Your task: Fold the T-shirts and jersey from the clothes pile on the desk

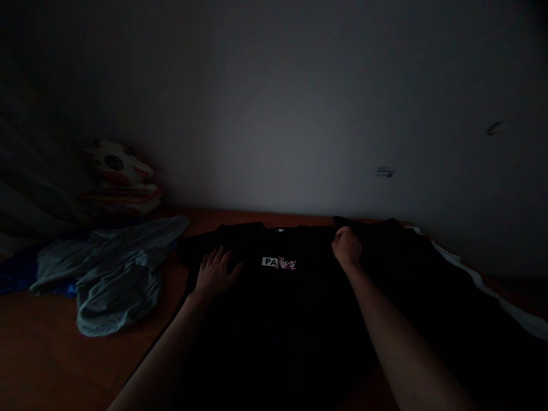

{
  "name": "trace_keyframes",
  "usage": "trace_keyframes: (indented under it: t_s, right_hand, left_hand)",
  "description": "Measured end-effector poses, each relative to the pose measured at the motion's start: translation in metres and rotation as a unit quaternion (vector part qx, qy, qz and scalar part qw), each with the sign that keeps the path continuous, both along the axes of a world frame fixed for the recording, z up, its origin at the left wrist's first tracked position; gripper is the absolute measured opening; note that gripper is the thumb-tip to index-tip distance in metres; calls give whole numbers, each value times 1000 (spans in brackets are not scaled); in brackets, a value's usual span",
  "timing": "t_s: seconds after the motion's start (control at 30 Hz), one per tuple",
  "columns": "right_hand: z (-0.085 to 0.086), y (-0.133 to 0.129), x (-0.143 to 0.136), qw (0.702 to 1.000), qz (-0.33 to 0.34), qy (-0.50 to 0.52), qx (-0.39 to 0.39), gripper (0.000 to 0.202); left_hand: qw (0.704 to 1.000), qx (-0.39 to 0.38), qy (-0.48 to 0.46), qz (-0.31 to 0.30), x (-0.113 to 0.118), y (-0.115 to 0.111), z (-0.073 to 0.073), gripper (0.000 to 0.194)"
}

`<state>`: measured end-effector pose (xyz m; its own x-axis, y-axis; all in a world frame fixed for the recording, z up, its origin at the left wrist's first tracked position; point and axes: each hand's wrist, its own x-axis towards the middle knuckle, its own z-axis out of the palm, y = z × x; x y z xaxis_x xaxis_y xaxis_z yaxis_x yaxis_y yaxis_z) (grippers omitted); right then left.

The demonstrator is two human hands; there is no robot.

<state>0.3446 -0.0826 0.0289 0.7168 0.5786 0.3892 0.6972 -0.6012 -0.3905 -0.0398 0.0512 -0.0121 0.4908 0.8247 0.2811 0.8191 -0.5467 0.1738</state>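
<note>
A black T-shirt [274, 308] with "PAWS" printed on its chest lies spread out in front of me, neckline away from me. My left hand [216, 271] rests on its left side below the sleeve, fingers spread and flat. At the other shoulder, my right hand [347, 246] is closed, its fingers pinching the black fabric, with a bit of cloth sticking up just beyond it. Dim light hides the shirt's folds and its lower edge.
Other dark clothing [436, 297] with a white edge lies at the right. A crumpled grey garment [115, 274] lies over blue cloth [21, 273] on the brown surface [47, 342] at the left. Behind it stands a white-and-red plush-like item [122, 165]. A plain wall [274, 125] borders the back.
</note>
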Motion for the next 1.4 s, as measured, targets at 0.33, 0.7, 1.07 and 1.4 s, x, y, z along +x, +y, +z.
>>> trace_keyframes:
  t_s: [0.33,0.7,1.07,1.4]
  right_hand:
    - [-8,-9,17,995,31,-8,-99,25]
    - [24,10,11,978,147,-130,-78,21]
    - [-6,-21,-29,973,108,-156,-134,35]
    - [-58,-53,-95,985,138,-84,-53,40]
  left_hand:
    - [997,9,40,60,1,-5,3,75]
    - [993,-24,67,91,3,-11,10,80]
    - [985,-10,-170,30,-3,11,16,38]
    - [964,18,-71,255,-60,51,63,67]
